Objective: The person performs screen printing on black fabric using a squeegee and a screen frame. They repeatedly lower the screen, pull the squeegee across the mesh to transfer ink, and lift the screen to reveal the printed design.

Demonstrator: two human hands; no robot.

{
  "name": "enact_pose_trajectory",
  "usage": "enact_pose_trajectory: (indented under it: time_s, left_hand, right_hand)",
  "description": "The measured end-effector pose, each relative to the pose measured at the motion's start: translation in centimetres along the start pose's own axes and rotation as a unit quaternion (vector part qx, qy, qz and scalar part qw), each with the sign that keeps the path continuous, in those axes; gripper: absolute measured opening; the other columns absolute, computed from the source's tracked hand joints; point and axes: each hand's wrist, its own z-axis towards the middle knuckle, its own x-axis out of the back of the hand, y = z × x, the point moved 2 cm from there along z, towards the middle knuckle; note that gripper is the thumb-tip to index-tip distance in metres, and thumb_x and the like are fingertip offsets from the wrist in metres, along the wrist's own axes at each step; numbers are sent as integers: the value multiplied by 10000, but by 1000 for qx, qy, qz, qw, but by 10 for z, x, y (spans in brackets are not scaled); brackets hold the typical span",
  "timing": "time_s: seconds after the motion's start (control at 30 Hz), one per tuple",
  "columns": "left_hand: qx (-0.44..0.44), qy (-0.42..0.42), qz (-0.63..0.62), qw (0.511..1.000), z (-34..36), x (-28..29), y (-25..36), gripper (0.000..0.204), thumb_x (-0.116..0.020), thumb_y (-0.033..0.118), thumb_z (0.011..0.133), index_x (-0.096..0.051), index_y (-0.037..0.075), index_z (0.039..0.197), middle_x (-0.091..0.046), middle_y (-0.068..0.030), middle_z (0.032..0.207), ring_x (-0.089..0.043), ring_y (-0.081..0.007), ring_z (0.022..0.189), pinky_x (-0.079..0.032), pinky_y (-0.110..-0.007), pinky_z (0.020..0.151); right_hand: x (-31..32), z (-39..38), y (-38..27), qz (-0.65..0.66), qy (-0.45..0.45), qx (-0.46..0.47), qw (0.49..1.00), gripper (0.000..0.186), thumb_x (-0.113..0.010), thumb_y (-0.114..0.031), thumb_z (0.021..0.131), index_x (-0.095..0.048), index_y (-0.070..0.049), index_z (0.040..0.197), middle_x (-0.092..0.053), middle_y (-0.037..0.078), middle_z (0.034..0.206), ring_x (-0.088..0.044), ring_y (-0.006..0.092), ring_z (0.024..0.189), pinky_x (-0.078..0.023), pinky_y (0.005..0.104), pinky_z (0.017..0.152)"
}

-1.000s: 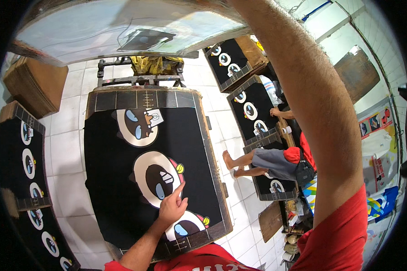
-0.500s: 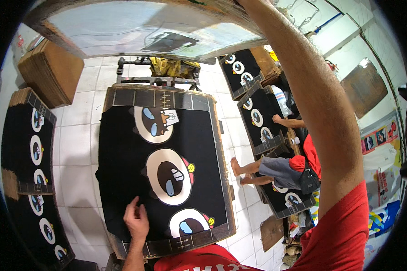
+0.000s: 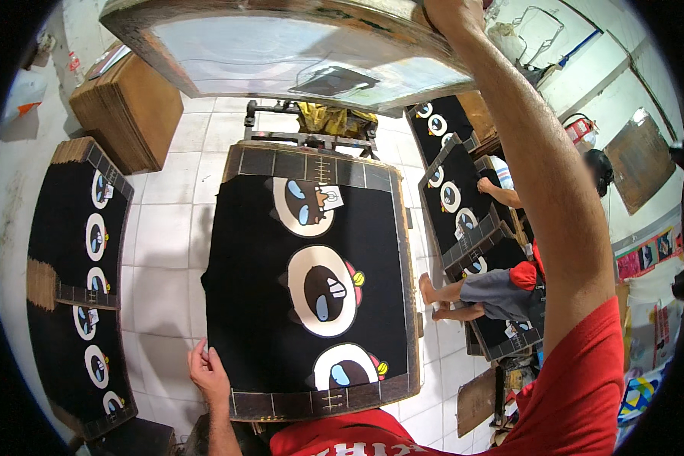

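A screen printing frame (image 3: 296,47) with a wooden border and pale mesh is raised at the top of the view. My right hand (image 3: 456,14), at the end of a raised arm, grips its upper right edge; the fingertips are partly hidden. Below lies a flat board (image 3: 281,162) covered by black fabric (image 3: 243,273). Round cream and white cartoon faces (image 3: 324,292) are printed down the fabric's middle, with blue, pink and yellow details. Just outside the board's lower left edge is my left hand (image 3: 209,372), holding nothing, its fingers loosely apart.
Boards with black printed fabric (image 3: 45,220) line the left; others (image 3: 448,199) stand on the right, where a person in grey shorts (image 3: 498,295) reaches over them. Stacked brown boards (image 3: 125,110) stand back left. Beyond my board is a metal stand (image 3: 262,125) with yellow cloth.
My left hand has moved from above the black fabric to beyond the board's left edge. The view has swung left, and my right hand still holds the raised frame.
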Motion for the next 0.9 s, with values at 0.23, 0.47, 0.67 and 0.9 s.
enact_pose_trajectory:
  time_s: [0.23,0.47,0.67,0.9]
  left_hand:
    - [-61,50,50,996,31,24,30,288,-658,44,945,-684,-1,1228,-568,-85,975,-540,-199,771,-462,-330,665]
    - [-54,131,-226,964,148,54,134,390,-595,190,1047,-582,-39,1362,-626,-161,1268,-609,-267,1133,-485,-376,963]
    - [110,-22,-630,768,170,52,166,509,-538,474,1039,-554,40,1305,-543,-78,1379,-505,-223,1232,-405,-384,1020]
    - [356,48,-523,773,130,0,5,559,-567,450,1023,-555,26,1387,-602,-101,1351,-586,-254,1201,-468,-439,1013]
  right_hand:
    - [8,-39,0,20,26,28,999,446,-725,-371,908,-655,-218,1320,-727,125,1195,-667,355,1160,-516,496,972]
    - [48,-165,-10,92,86,112,986,310,-722,-179,911,-682,-158,1217,-705,102,1071,-659,335,1037,-527,453,863]
    - [55,-330,6,141,25,93,985,453,-605,48,783,-698,-62,1213,-712,151,1229,-636,382,1158,-486,475,1019]
    - [18,-454,35,126,-158,44,978,562,-623,42,659,-673,-128,1192,-697,47,1189,-608,289,1164,-404,445,1032]
